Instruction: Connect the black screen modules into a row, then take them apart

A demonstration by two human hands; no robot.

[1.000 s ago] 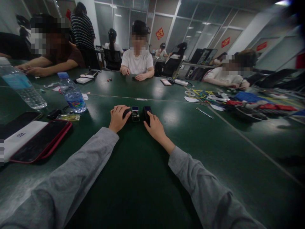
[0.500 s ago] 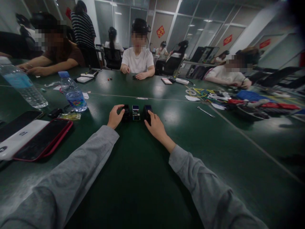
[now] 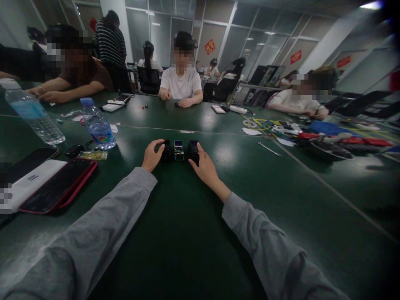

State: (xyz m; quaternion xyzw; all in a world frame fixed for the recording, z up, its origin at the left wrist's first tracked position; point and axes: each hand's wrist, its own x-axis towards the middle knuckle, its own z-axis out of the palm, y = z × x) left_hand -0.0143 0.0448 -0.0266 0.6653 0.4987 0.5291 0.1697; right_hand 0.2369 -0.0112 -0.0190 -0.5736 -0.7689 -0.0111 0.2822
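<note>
Three small things stand in a row on the dark green table (image 3: 181,233). In the middle is a small device (image 3: 178,151) with a pale top and what looks like bare electronics on its near side. My left hand (image 3: 152,156) has its thumb and fingers curled against the black block (image 3: 167,151) to the left. My right hand (image 3: 204,166) has its thumb at the near side and its fingers along the right side of the other black block (image 3: 193,150). Narrow gaps separate the middle device from both blocks. The fingers partly hide the outer sides of the blocks.
To the left stand two water bottles (image 3: 99,127), with phones (image 3: 59,185) and a small packet (image 3: 93,155) nearer. A wrench (image 3: 269,149) lies to the right, before a heap of cables and cloth (image 3: 312,135). Across the table sits a person in white (image 3: 181,85).
The view has tilted up slightly. My right fingers have slid from the top of the right block towards its right side. The left hand and the row of things look nearly the same.
</note>
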